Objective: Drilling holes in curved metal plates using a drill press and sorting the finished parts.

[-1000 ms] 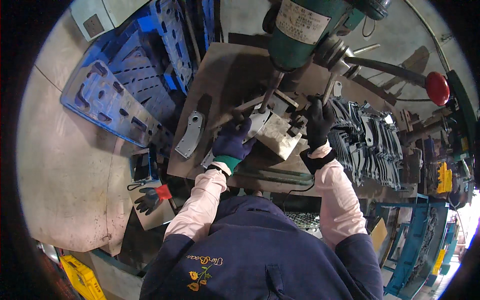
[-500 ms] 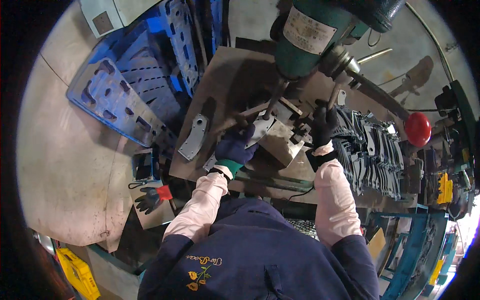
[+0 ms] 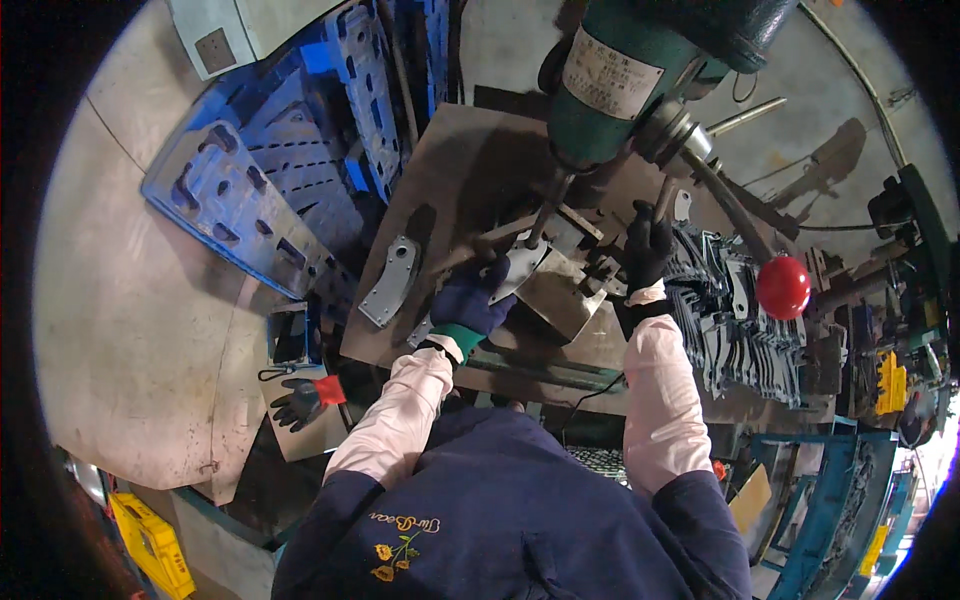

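Observation:
My left hand point(image 3: 472, 298), in a dark blue glove with a green cuff, is closed on the near end of a curved grey metal plate point(image 3: 521, 268). The plate's far end lies under the bit point(image 3: 549, 208) of a green drill press point(image 3: 603, 90), on a block-shaped fixture point(image 3: 562, 298). Whether the bit touches the metal is hard to tell. Wearing a black glove, my right hand point(image 3: 648, 245) is wrapped round one feed lever point(image 3: 664, 198) of the press. Another lever ends in a red ball knob point(image 3: 783, 287), right of that hand.
Stacked grey metal plates point(image 3: 735, 315) fill the table's right side. One loose curved plate point(image 3: 391, 281) lies left of my left hand on the brown table point(image 3: 440, 160). Blue perforated panels point(image 3: 225, 190) stand at the left. A spare black glove point(image 3: 297, 404) lies at lower left.
The red-knobbed lever has swung left and slightly toward me as the feed levers turned. My right hand stays on its lever, and my left hand keeps holding the plate under the bit.

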Tool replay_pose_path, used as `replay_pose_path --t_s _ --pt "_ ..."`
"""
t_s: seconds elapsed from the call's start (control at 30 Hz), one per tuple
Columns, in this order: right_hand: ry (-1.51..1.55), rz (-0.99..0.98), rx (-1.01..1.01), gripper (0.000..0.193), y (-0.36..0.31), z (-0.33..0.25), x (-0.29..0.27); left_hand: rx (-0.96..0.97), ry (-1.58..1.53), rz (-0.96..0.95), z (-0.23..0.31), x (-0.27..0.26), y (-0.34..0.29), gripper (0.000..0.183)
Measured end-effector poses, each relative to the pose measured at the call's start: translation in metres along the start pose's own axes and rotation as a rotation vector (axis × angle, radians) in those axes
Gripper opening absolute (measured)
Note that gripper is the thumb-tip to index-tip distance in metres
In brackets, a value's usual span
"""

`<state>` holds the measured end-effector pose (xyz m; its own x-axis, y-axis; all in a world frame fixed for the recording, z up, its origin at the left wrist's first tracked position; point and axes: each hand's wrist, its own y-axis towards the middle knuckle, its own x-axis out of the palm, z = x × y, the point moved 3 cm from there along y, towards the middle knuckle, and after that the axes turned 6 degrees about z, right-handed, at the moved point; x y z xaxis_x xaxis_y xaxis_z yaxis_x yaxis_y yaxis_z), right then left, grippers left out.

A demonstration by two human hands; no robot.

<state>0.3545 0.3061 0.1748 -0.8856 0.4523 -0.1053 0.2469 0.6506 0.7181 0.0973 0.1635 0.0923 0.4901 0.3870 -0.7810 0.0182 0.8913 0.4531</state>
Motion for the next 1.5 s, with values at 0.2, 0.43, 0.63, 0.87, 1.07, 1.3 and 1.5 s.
replay_pose_path --t_s 0.2,0.43,0.63,0.87,1.07,1.3,1.5 --pt "0.039 -0.093 0.338 0.022 0.025 0.030 0.006 -0.036 0.039 0.013 -0.007 0.011 -0.003 0.069" --pt "-0.595 -0.269 -0.024 0.029 0.120 0.090 -0.022 -0.027 0.107 0.018 -0.006 0.019 -0.002 0.069" --pt "-0.805 -0.366 -0.312 0.044 0.162 0.078 -0.017 -0.101 0.116 -0.072 -0.002 0.004 -0.004 0.065" --pt "0.094 -0.312 0.150 0.033 0.046 0.046 -0.005 0.006 0.075 0.042 -0.006 0.010 -0.007 0.066" --pt "0.607 -0.541 0.691 0.029 -0.028 -0.067 -0.008 -0.041 0.071 -0.024 -0.005 0.015 -0.002 0.065" --pt "1.003 -0.508 1.036 0.019 0.022 -0.229 -0.033 -0.071 0.106 -0.134 0.002 -0.002 0.005 0.062" --pt "1.626 -0.694 1.203 0.042 0.075 -0.226 -0.034 -0.011 -0.047 0.017 -0.003 -0.043 -0.039 0.062"
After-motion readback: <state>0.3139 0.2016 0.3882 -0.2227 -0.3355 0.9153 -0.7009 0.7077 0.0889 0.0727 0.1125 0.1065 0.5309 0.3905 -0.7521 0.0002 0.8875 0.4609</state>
